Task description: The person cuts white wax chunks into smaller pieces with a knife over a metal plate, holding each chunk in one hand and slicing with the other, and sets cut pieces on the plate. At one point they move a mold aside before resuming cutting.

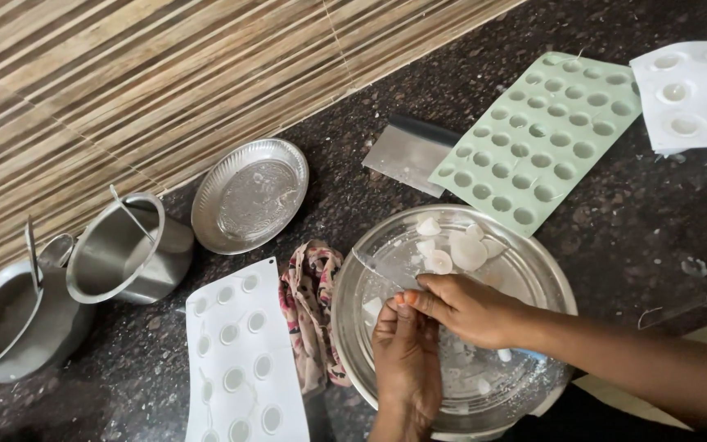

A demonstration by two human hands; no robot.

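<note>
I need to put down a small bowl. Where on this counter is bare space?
Bare dark counter lies right of the big steel plate, below the green mould and white mould. Another patch lies behind the small steel plate. Crowded: the pots and cloth.

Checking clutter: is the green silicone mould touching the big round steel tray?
Touching: the head view shows the green silicone mould's lower edge overlapping the big round steel tray's rim.

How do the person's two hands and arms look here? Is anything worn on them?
Both hands are bare: no gloves, rings or bracelets show. The left hand has orange-red polish on its nails. The right hand joins a bare forearm with no sleeve in view.
</note>
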